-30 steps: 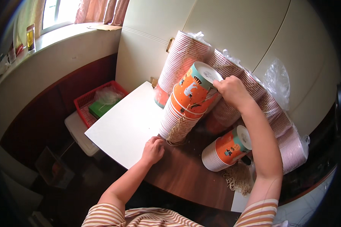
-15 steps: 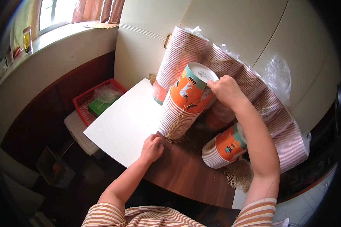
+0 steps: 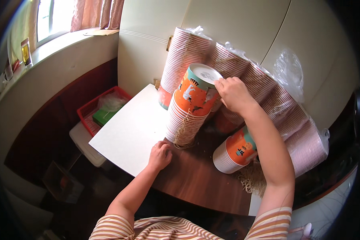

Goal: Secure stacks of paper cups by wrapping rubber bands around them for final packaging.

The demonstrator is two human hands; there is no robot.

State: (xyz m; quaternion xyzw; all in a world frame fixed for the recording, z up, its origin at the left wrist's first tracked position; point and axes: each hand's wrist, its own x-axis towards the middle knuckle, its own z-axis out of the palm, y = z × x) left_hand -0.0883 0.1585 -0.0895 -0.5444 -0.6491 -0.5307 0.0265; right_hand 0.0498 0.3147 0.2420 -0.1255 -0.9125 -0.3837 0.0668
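An upside-down stack of orange and teal paper buckets (image 3: 197, 94) with printed animal figures stands on the table, leaning slightly. My right hand (image 3: 235, 95) grips the top bucket's upper edge on its right side, fingers closed. Tan twine handles (image 3: 184, 127) bunch down the side of the stack. Near the stack's base, my left hand (image 3: 161, 155) rests on the table with its fingers curled; whatever they may hold is hidden. A shorter stack of the same buckets (image 3: 238, 150) lies tilted under my right forearm, beside a heap of tan twine (image 3: 253, 178).
Tall bagged stacks of nested buckets (image 3: 264, 86) line the back and right. The table has a white part (image 3: 128, 128) and a brown wood-grain part (image 3: 200, 180). A red basket (image 3: 82, 114) with a green box (image 3: 104, 116) sits beyond the left edge. Cabinet doors (image 3: 228, 20) stand behind.
The view has shifted slightly. My right hand stays on the top bucket's edge, and the bucket seems to sit slightly lower and straighter on the stack. My left hand has hardly moved.
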